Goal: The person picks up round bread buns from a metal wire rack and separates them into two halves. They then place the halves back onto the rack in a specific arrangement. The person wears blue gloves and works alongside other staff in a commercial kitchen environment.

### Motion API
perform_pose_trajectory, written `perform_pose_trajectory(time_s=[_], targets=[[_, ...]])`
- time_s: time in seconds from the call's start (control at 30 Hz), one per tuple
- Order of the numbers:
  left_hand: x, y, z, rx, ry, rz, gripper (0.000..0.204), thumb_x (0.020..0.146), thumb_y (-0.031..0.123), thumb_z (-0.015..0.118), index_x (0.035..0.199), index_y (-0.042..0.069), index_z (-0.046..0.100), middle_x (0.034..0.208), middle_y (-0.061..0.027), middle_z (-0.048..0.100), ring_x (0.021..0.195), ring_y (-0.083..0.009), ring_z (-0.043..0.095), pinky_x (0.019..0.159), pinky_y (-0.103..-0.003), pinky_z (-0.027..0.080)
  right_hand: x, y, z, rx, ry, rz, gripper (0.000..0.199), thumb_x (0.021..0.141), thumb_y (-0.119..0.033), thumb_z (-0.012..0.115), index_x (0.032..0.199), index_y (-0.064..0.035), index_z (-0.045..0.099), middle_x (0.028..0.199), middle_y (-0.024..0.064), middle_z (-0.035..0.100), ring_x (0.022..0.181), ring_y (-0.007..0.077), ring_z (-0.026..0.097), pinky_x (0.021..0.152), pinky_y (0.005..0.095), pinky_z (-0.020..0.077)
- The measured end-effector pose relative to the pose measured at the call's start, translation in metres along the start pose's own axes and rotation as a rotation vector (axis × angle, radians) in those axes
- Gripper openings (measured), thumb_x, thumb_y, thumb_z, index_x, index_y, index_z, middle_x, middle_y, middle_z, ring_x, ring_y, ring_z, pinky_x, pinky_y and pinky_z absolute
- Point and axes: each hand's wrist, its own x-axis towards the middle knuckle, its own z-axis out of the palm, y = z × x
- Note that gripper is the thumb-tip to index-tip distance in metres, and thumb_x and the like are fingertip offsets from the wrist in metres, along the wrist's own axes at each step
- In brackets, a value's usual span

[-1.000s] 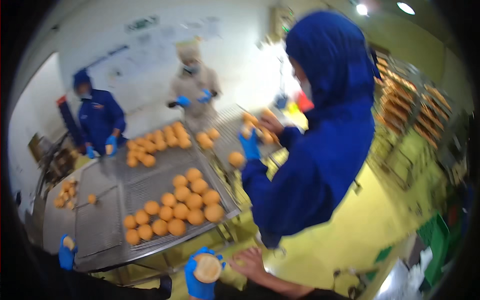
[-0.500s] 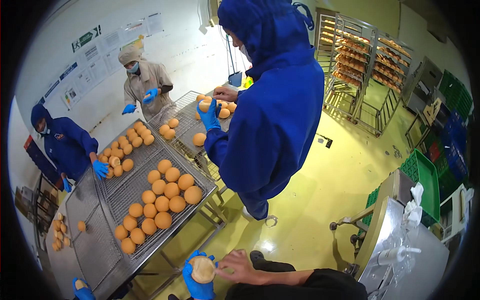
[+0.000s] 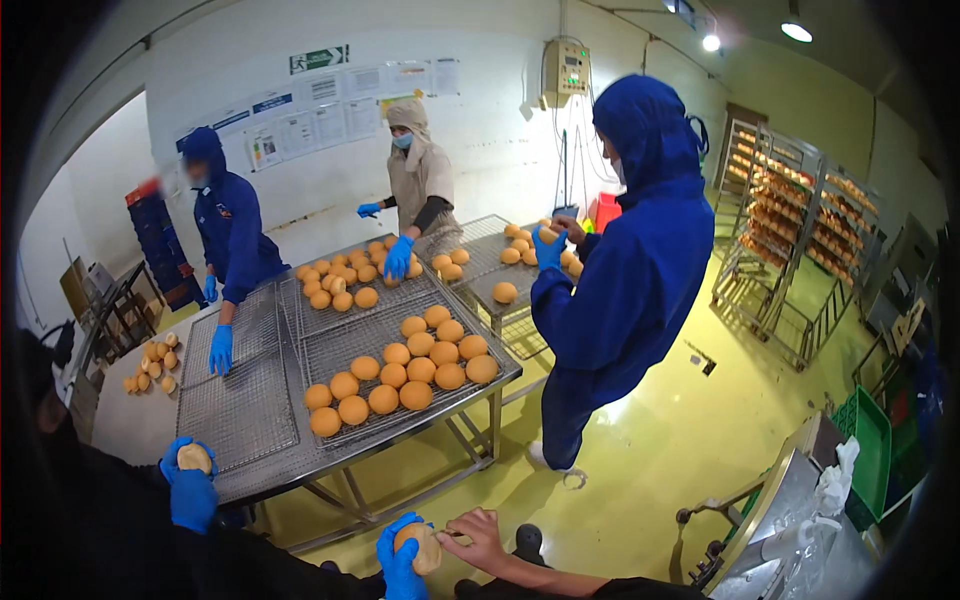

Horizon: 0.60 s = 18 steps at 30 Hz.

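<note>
My left hand (image 3: pixel 402 555), in a blue glove, grips a round bun (image 3: pixel 420 546) low in the head view. Its brown crust shows on the left side and its pale face is turned toward my right. My bare right hand (image 3: pixel 478 540) is beside that pale face, thumb and fingers pinched together at its edge. Whatever sits in the pinch is too small to make out. Ahead, several brown buns (image 3: pixel 416 395) stand in rows on a wire rack (image 3: pixel 330 355) on the metal table (image 3: pixel 470 405).
At the left, a black-sleeved co-worker's gloved hands (image 3: pixel 190 485) hold another bun. A person in blue (image 3: pixel 625 270) stands on the right side; two more people work behind the table. Loaded rack trolleys (image 3: pixel 790 210), a green crate (image 3: pixel 865 450) and a metal surface (image 3: pixel 770 535) are at right.
The view has lifted and turned left. The bun in my left hand has tilted, its pale face now toward my right. Behind the table, the beige-clad person now reaches down to the buns.
</note>
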Motion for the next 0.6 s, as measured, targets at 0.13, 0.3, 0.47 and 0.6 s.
perform_pose_trajectory(time_s=[0.13, 0.3, 0.47, 0.6], targets=[[0.006, 0.006, -0.031, -0.136, -0.102, -0.013, 0.057, 0.065, 0.030, 0.065, 0.107, -0.004, 0.047, 0.097, -0.0150, 0.054, 0.086, -0.0278, 0.057, 0.075, -0.040, 0.050, 0.003, -0.027, 0.007, 0.021, 0.027, 0.016, 0.013, 0.066, -0.019, 0.071, 0.067, -0.0124, 0.060, 0.065, -0.0046, 0.056, 0.063, 0.0136, 0.048, 0.063, 0.0295, 0.0295], [-0.003, 0.010, -0.029, -0.411, 0.009, -0.240, 0.048, 0.071, 0.042, 0.055, 0.105, 0.007, 0.052, 0.092, -0.0109, 0.057, 0.087, -0.0304, 0.055, 0.072, -0.046, 0.049, 0.020, 0.005, 0.011, -0.100, 0.095, 0.044, 0.013, 0.066, -0.016, 0.071, 0.067, -0.0106, 0.059, 0.061, -0.0026, 0.055, 0.060, 0.0152, 0.048, 0.063, 0.0291, 0.0295], [0.012, 0.012, -0.052, -0.738, 0.069, -0.327, 0.050, 0.078, 0.043, 0.048, 0.111, 0.005, 0.051, 0.106, -0.0127, 0.055, 0.094, -0.0268, 0.053, 0.088, -0.046, 0.040, 0.091, 0.067, -0.041, -0.425, 0.230, 0.204, 0.023, 0.072, -0.031, 0.063, 0.069, -0.0092, 0.058, 0.064, 0.0043, 0.056, 0.070, 0.0239, 0.049, 0.067, 0.0372, 0.0308], [-0.008, 0.010, -0.062, -0.666, 0.215, -0.317, 0.057, 0.076, 0.046, 0.049, 0.114, 0.004, 0.049, 0.108, -0.0133, 0.055, 0.097, -0.0303, 0.052, 0.092, -0.049, 0.036, 0.152, 0.114, -0.081, -0.563, 0.326, 0.322, 0.033, 0.077, -0.033, 0.057, 0.099, -0.0076, 0.054, 0.078, 0.0138, 0.057, 0.077, 0.0322, 0.050, 0.070, 0.0409, 0.0334]])
